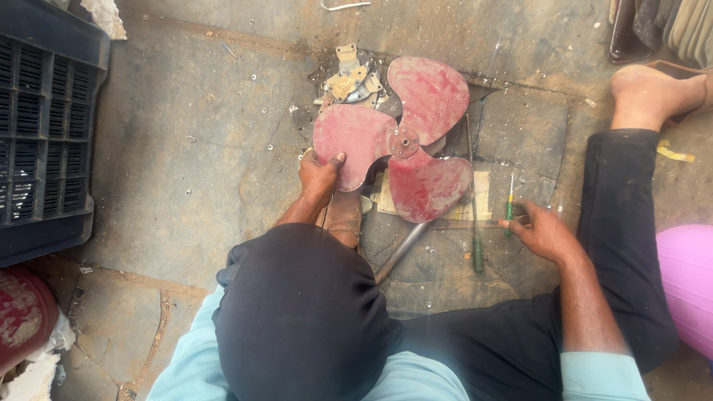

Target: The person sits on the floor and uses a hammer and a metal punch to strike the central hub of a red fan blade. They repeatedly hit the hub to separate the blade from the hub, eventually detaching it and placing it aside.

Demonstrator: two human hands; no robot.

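A worn red three-lobed fan blade lies flat on the stone floor, with a metal hub at its middle. My left hand grips the edge of its left lobe, thumb on top. My right hand is low at the right, its thumb and fingers closed on the end of a thin flat metal strip that runs left towards the blade. A small green-and-yellow screwdriver lies just by those fingers. A longer screwdriver with a green handle lies beside the blade's lower lobe.
Loose metal motor parts sit behind the blade, and a metal pipe lies under it. A black plastic crate stands at the left. My black-trousered leg stretches to the right, bare foot at the far right. Small screws dot the floor.
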